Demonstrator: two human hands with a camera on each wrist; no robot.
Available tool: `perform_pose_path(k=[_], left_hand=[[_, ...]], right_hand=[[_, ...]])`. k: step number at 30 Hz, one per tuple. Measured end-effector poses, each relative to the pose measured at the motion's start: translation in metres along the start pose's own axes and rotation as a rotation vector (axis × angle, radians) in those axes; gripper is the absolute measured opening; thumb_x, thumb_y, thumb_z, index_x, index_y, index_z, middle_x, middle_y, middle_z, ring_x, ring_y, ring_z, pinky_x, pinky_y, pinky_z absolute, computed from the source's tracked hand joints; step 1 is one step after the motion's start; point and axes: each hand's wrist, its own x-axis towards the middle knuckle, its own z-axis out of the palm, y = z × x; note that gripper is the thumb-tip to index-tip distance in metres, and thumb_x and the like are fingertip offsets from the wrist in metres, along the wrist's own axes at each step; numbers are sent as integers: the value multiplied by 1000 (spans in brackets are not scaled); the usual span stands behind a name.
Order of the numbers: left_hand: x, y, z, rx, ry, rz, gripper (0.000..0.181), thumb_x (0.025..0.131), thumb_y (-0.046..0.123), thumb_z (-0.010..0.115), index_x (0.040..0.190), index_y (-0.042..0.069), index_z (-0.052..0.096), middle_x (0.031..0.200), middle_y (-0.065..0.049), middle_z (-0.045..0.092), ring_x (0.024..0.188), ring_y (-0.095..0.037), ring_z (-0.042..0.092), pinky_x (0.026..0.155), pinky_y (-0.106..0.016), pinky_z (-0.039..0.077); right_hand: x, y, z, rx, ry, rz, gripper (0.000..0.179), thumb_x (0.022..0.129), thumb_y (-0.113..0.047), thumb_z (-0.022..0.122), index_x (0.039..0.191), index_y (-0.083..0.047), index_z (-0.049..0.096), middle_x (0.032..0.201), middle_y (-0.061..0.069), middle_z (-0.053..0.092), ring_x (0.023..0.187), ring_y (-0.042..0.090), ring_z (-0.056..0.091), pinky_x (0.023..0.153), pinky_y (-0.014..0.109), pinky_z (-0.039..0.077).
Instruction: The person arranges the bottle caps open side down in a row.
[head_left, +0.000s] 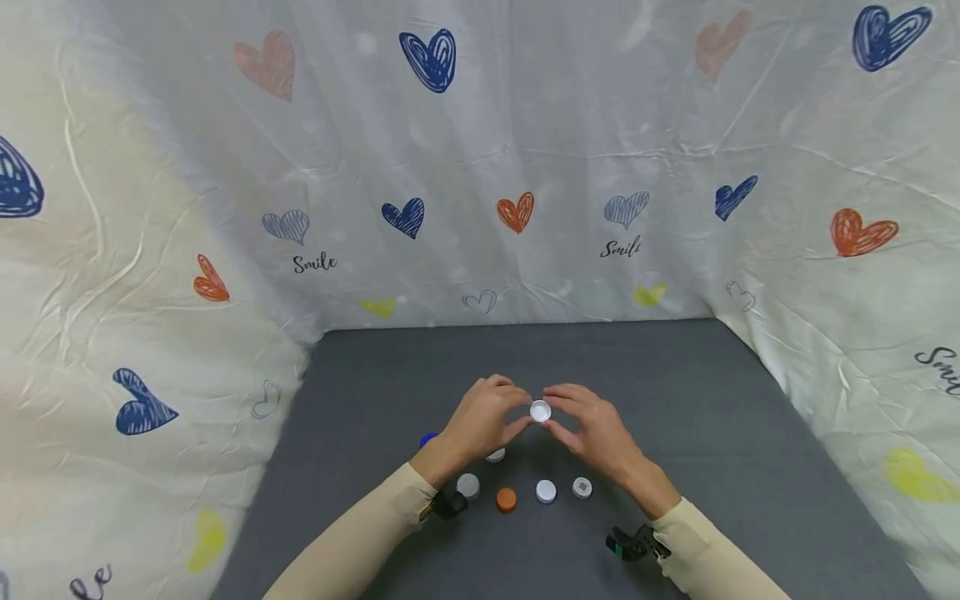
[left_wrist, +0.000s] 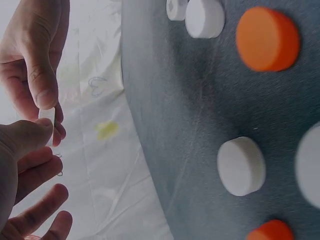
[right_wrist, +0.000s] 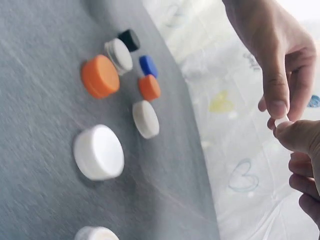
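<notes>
A small round white bottle cap (head_left: 540, 411), its hollow side facing the head camera, is held up above the dark table between both hands. My left hand (head_left: 483, 423) pinches its left edge between thumb and fingers. From the other side, my right hand (head_left: 596, 429) pinches the right edge. In the left wrist view the cap (left_wrist: 47, 116) appears edge-on between the two thumbs. Fingertips cover most of the cap (right_wrist: 281, 121) in the right wrist view.
Below the hands lie an orange cap (head_left: 506, 500), white caps (head_left: 546, 492), (head_left: 582, 487), (head_left: 496, 455), a greyish-white cap (head_left: 468, 486) and a blue cap (head_left: 428, 438). A second orange cap (right_wrist: 149, 87) and a black cap-like thing (right_wrist: 129, 40) show in the right wrist view. A heart-printed curtain (head_left: 480, 167) surrounds the table.
</notes>
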Motion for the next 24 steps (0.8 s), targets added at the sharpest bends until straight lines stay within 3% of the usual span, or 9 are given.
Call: perform_pose_path(k=[12, 24], left_hand=[[-32, 1, 1, -26, 64, 35, 28, 86, 33, 81, 109, 18, 77, 109, 6, 75, 102, -13, 63, 81, -30, 52], [-41, 1, 2, 9, 264, 137, 38, 80, 22, 86, 115, 15, 74, 116, 2, 73, 98, -15, 63, 75, -28, 51]], right_hand=[[-12, -18, 13, 56, -20, -35, 45, 80, -17, 85, 122, -8, 72, 125, 8, 69, 118, 26, 63, 91, 45, 55], [-8, -22, 11, 133, -39, 39, 33, 88, -22, 78, 120, -14, 72, 125, 3, 68, 118, 20, 64, 90, 43, 56]])
